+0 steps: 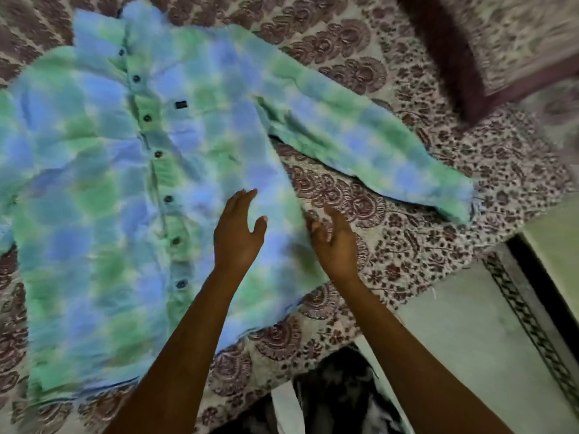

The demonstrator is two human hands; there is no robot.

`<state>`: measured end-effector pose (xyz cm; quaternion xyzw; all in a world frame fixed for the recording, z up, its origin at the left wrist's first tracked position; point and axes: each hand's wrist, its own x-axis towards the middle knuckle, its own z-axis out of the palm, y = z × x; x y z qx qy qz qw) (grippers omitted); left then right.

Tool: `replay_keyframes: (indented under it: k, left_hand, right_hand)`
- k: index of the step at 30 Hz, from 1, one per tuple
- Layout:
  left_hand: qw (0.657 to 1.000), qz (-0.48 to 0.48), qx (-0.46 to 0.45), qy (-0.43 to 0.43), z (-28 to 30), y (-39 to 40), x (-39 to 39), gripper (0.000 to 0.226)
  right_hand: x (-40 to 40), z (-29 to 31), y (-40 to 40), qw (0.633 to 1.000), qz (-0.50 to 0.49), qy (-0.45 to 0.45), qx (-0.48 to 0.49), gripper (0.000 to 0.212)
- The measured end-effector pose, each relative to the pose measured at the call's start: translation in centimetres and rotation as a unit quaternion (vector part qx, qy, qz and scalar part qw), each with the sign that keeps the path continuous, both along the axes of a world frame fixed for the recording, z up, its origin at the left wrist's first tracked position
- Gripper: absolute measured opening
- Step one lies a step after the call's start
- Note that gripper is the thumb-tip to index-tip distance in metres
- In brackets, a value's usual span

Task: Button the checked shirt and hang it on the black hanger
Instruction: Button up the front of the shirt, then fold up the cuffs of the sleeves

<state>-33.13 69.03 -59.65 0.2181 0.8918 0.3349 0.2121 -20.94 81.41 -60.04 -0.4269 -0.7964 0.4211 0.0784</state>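
While the blue-and-green checked cotton shirt lies flat, front up, on a bedsheet printed with maroon flowers, its row of dark buttons runs down the closed placket. The left hand hovers over the shirt's lower front with straight fingers held together and thumb apart. The right hand is at the shirt's side edge, fingers relaxed and blurred.
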Motion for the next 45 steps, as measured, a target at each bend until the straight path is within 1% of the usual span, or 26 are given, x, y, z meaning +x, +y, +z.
replay_keyframes:
  k: [4, 8, 10, 12, 14, 16, 18, 19, 22, 23, 25, 27, 28, 29, 31, 32, 33, 34, 35, 36, 38, 40, 42, 45]
  left_hand:
    - [0.999, -0.028, -0.016, 0.004, -0.2, 7.0, 5.2, 0.045]
    - [0.998, -0.055, -0.012, -0.016, 0.4, 13.5, 9.6, 0.046]
    - [0.997, -0.071, -0.017, -0.023, 0.5, 16.4, 11.4, 0.045]
    - [0.996, -0.084, -0.017, -0.031, 0.1, 18.6, 12.7, 0.049]
    - [0.995, -0.096, -0.021, -0.028, -0.5, 20.2, 13.6, 0.050]
    - [0.994, -0.103, -0.022, -0.028, -1.2, 21.5, 14.1, 0.036]
    - [0.994, -0.108, -0.015, -0.031, -1.4, 22.3, 14.4, 0.030]
    - [0.993, -0.113, -0.012, -0.035, -1.7, 22.6, 14.4, 0.029]
    - [0.991, -0.128, -0.016, -0.045, -2.4, 23.1, 14.4, 0.027]
    - [0.990, -0.129, -0.023, -0.058, -2.5, 23.2, 14.3, 0.026]
    - [0.987, -0.106, -0.023, -0.115, -2.3, 23.4, 14.0, 0.025]
    - [0.978, -0.041, -0.008, -0.205, -1.7, 23.4, 13.5, 0.022]
    - [0.969, -0.008, 0.005, -0.248, -1.4, 23.5, 13.4, 0.021]
    - [0.957, 0.020, 0.014, -0.287, -1.2, 23.6, 13.3, 0.023]
    - [0.921, 0.071, 0.042, -0.381, -0.5, 24.2, 13.3, 0.030]
    - [0.889, 0.103, 0.070, -0.441, -0.1, 24.4, 13.5, 0.032]
    - [0.852, 0.124, 0.105, -0.497, 0.1, 24.7, 13.7, 0.032]
    - [0.820, 0.138, 0.141, -0.538, 0.2, 25.1, 13.7, 0.031]
    - [0.808, 0.141, 0.160, -0.549, 0.1, 25.4, 13.9, 0.031]
    - [0.806, 0.150, 0.170, -0.546, 0.0, 25.6, 14.1, 0.030]
    - [0.831, 0.197, 0.167, -0.492, -0.2, 26.1, 14.4, 0.029]
    - [0.857, 0.237, 0.169, -0.426, -0.4, 26.2, 14.8, 0.026]
    - [0.879, 0.247, 0.175, -0.368, -0.4, 26.0, 15.1, 0.027]
    - [0.910, 0.233, 0.175, -0.296, -0.2, 25.4, 15.4, 0.025]
  right_hand:
    - [5.3, -0.5, 5.8, 1.000, 0.009, -0.007, -0.005, 0.046]
    - [10.2, -0.4, 11.9, 0.999, 0.007, -0.037, 0.029, 0.050]
    - [12.2, -0.4, 14.8, 0.999, -0.011, -0.037, 0.036, 0.049]
    - [13.6, -0.7, 17.1, 0.996, -0.041, -0.032, 0.068, 0.047]
    - [14.1, -1.1, 18.9, 0.990, -0.057, -0.038, 0.126, 0.049]
    - [14.1, -1.9, 20.5, 0.982, -0.050, -0.090, 0.160, 0.055]
    - [13.7, -2.5, 21.8, 0.973, -0.027, -0.164, 0.161, 0.061]
    - [13.5, -2.9, 22.5, 0.969, -0.023, -0.183, 0.163, 0.057]
    - [12.7, -3.0, 24.0, 0.971, -0.019, -0.175, 0.163, 0.025]
    - [12.5, -2.8, 24.4, 0.975, -0.012, -0.163, 0.152, 0.018]
    - [12.0, -1.4, 24.9, 0.987, -0.005, -0.123, 0.100, 0.012]
    - [11.2, 0.8, 25.2, 0.998, -0.031, -0.062, -0.001, 0.010]
    - [11.0, 1.8, 25.4, 0.995, -0.063, -0.015, -0.072, 0.007]
    - [10.8, 2.7, 25.6, 0.984, -0.097, 0.038, -0.145, 0.004]
    - [10.6, 3.9, 26.0, 0.943, -0.151, 0.126, -0.268, 0.011]
    - [10.6, 4.1, 26.0, 0.917, -0.176, 0.160, -0.319, 0.010]
    - [10.6, 4.0, 26.0, 0.898, -0.201, 0.181, -0.348, 0.008]
    - [10.5, 3.8, 26.0, 0.886, -0.224, 0.192, -0.358, 0.006]
    - [10.6, 3.5, 25.9, 0.883, -0.243, 0.193, -0.352, 0.007]
    - [10.6, 3.1, 25.8, 0.884, -0.256, 0.193, -0.340, 0.008]
    - [10.7, 2.4, 25.3, 0.889, -0.255, 0.188, -0.330, 0.015]
    - [10.8, 1.7, 24.6, 0.900, -0.239, 0.164, -0.326, 0.025]
    - [10.8, 1.0, 23.7, 0.909, -0.232, 0.145, -0.313, 0.029]
    - [10.5, 0.3, 22.5, 0.928, -0.230, 0.135, -0.261, 0.027]
